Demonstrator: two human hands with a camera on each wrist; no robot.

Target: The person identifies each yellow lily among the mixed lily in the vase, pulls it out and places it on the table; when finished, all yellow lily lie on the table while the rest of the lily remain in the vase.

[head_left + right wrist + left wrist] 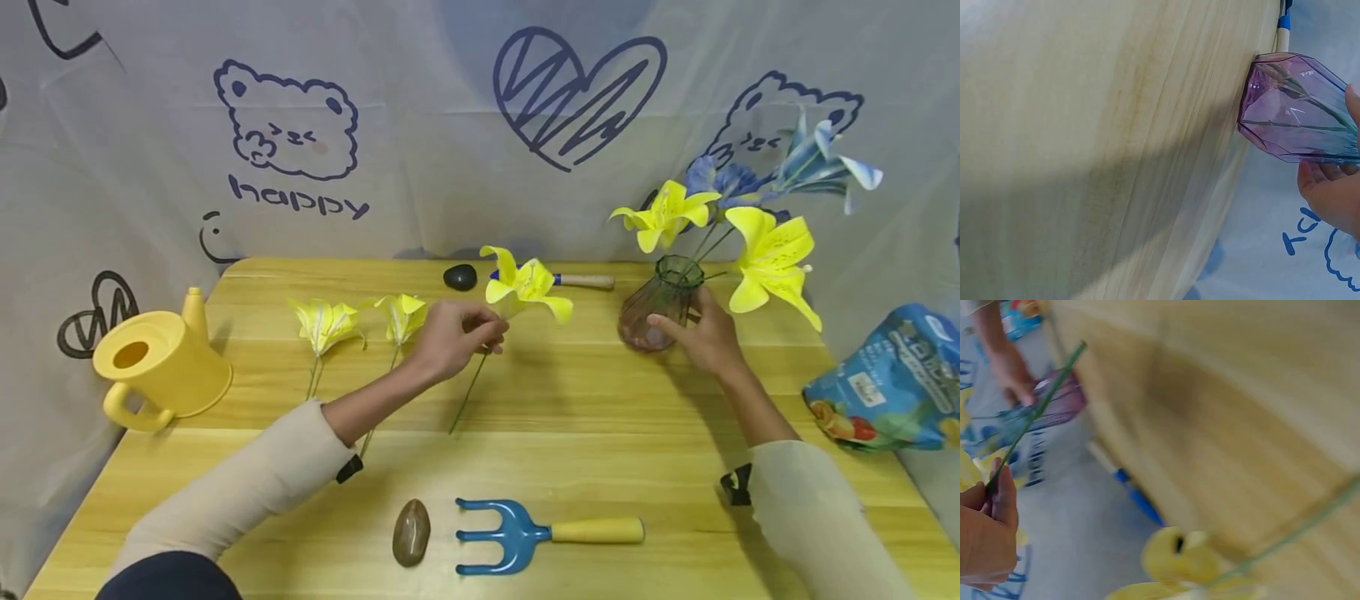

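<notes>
Left arm: reaches from the lower left toward the table's middle, cream sleeve (262, 475) ending on the forearm, which crosses above the stems of two loose lilies (326, 327).
Left hand: the left hand (452, 340) is raised over the table, back of the hand upward, fingertips pointing right.
Left fingers: thumb and forefinger pinch the stem of a yellow lily, the other fingers curled in beside them.
Held flower: the yellow lily (531, 287) has its bloom just above the fingertips; its stem slants down toward the left, lower end free.
Right arm: stretches forward from the lower right, angled inward, forearm bare beyond the sleeve.
Right hand: the right hand (705, 335) wraps the right side of a faceted glass vase.
Right fingers: thumb against one side of the glass, fingers curled against the opposite side, gripping it between them.
Vase: the faceted glass vase (651, 310), purple at the base and greenish at the mouth, is at the table's far right; its base meets the tabletop. Two yellow lilies and blue flowers (750, 179) fan out above it.
Far edge: black stone (460, 277) and wooden-handled tool (588, 282), its blue end partly behind the held bloom.
Left side: yellow watering can (165, 362).
Near side: brown stone (411, 533) beside a blue hand fork (513, 537).
Right side: blue printed pouch (885, 379).
</notes>
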